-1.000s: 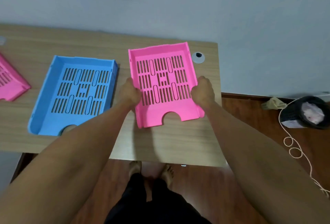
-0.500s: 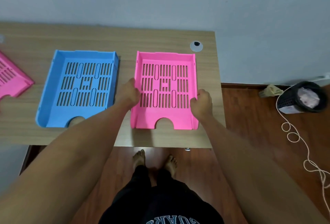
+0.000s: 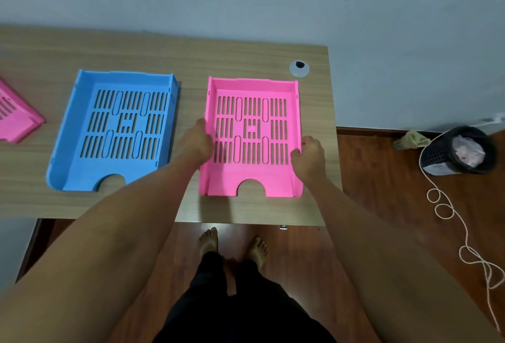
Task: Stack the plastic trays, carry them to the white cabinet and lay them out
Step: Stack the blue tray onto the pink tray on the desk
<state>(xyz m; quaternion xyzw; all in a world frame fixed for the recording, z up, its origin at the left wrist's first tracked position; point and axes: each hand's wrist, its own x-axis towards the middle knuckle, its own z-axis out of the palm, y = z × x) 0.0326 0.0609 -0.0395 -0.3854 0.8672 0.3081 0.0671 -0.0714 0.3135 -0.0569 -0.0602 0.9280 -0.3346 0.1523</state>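
Observation:
A pink slotted plastic tray (image 3: 252, 176) lies flat on the wooden table (image 3: 164, 50) near its right end. My left hand (image 3: 198, 142) grips the tray's left wall and my right hand (image 3: 308, 155) grips its right wall. To the left, a blue tray (image 3: 79, 157) of the same shape rests flat on the table, apart from the pink one. A second pink tray (image 3: 16, 121) shows partly at the left edge of the view.
A round cable grommet (image 3: 299, 68) sits in the table's far right corner. On the wooden floor to the right stand a black waste basket (image 3: 459, 151) and a coiled white cord (image 3: 448, 214). My bare feet (image 3: 232, 244) are by the table's front edge.
The pink tray was tilted and raised a second ago; now it lies flat on the table, squared beside the blue tray. Both hands stay on its side walls.

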